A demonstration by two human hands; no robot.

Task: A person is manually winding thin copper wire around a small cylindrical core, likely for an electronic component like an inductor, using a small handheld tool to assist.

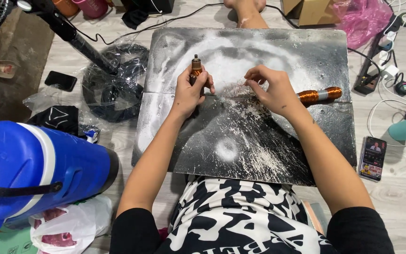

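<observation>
View from above, looking down at a person seated on the floor w/ a dark board across the lap as a table (pixel 259 150).

Left hand (pixel 190 91) is clenched round a small upright spool of copper wire (pixel 196 70); its dark top pokes out above the fist. Right hand (pixel 271 89) sits just to the right, near but not touching the left, fingers curled and pinched together. A very fine strand seems to run between the 2 hands, too thin to tell for sure. A second, bigger copper wire spool (pixel 319 95) lies on its side on the table, just behind the right wrist, toward the right edge.

The table is a black slab, scuffed and scratched, w/ white powdery smears and rings; a seam crosses it at about hand level. Both hands work near its centre; bare surface lies in front of them and toward the person's body.

Floor is pale wood-look planks. Left: a blue cooler jug (pixel 29 169) close to the person's left arm, a fan base wrapped in clear plastic (pixel 113 80) touching the table's left edge, a black phone (pixel 60 80) further out. Right: a phone w/ lit screen (pixel 373 158) just off the table's right edge, plus a power strip and tangle of cables (pixel 391 61). Far side: a cardboard box (pixel 306 10) and pink plastic bag (pixel 363 19). Someone's bare foot (pixel 245 11) is at the table's far edge.
</observation>
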